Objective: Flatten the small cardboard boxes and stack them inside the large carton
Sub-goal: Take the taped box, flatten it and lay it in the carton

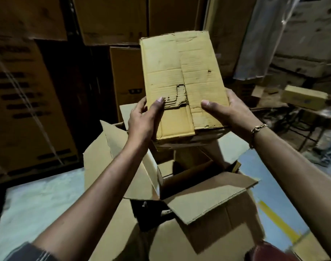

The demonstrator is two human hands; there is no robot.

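A small yellow-brown cardboard box is held up at chest height, its closed flaps facing me, with a torn patch near the lower middle. My left hand grips its lower left edge, thumb on the face beside the tear. My right hand grips the lower right edge, thumb on the face; a gold bracelet sits on that wrist. Below the hands stands the large carton with its flaps open; its inside is dark and mostly hidden.
Tall stacks of brown cartons fill the left and back. A small yellow box lies on a stand at the right. Pale floor shows at lower left, and blue floor with a yellow stripe at lower right.
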